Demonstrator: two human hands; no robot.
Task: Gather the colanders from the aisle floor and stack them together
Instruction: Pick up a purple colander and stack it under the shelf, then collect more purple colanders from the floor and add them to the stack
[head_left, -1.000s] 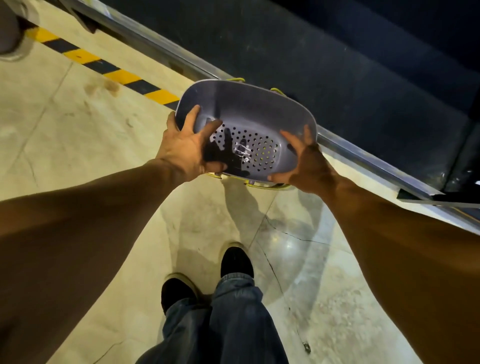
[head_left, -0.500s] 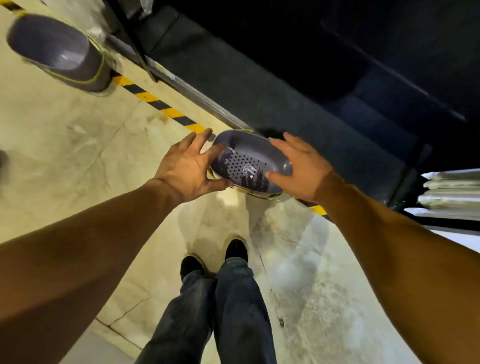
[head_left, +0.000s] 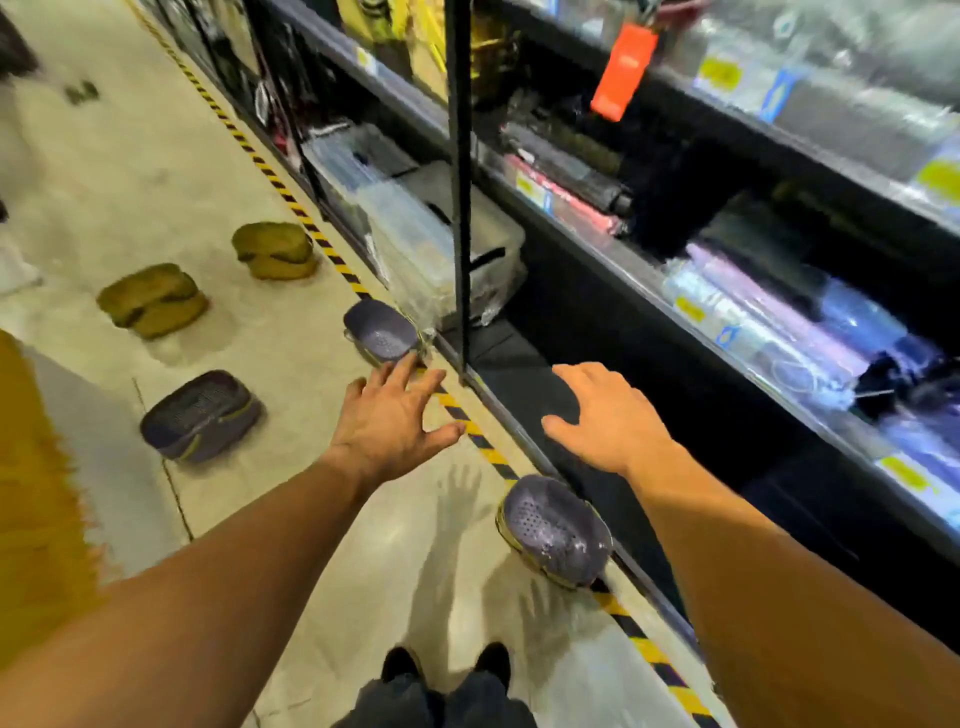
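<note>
**Colanders scattered along the aisle floor, both hands empty**

Colanders lie apart on the pale concrete floor (head_left: 291, 545): a purple perforated one (head_left: 555, 530) tilted against the shelf base, another (head_left: 382, 331) ahead by the striped line, a third (head_left: 200, 415) upside down, and two olive stacks (head_left: 153, 300) (head_left: 275, 250) beyond. The left hand (head_left: 389, 421) and right hand (head_left: 608, 415) hover with fingers spread, holding nothing, probably reaching onward for the next one.

A pale, worn concrete aisle floor (head_left: 156, 171) runs beside dark metal store shelving (head_left: 597, 244) stocked with plastic-wrapped goods. A yellow-and-black hazard stripe (head_left: 291, 200) edges the shelving's base. An orange tag (head_left: 621, 70) hangs from an upper shelf, with yellow price labels (head_left: 719, 73) along the edges.
</note>
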